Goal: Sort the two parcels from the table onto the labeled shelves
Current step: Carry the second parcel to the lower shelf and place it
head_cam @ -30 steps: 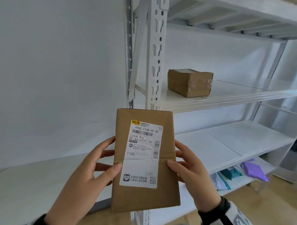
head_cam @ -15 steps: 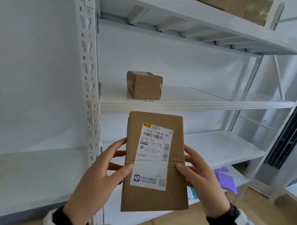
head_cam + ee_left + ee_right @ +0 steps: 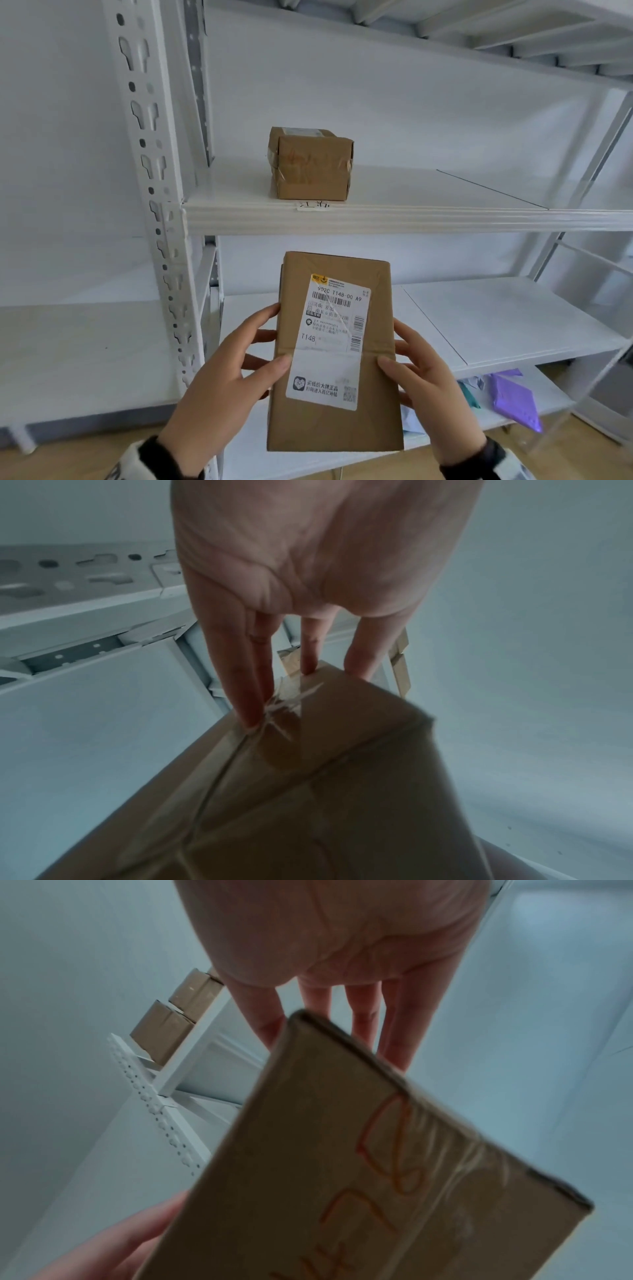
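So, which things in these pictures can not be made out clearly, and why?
- Shelf label, head view: handwriting too blurred to read surely.
- Held parcel, head view: small address print on its shipping label too fine; "T148" is legible.
- Red writing on its back, right wrist view: partly cut off by the edge.
- Purple bag, head view: partly hidden behind the right hand.
- Left hand, left wrist view: thumb not seen.
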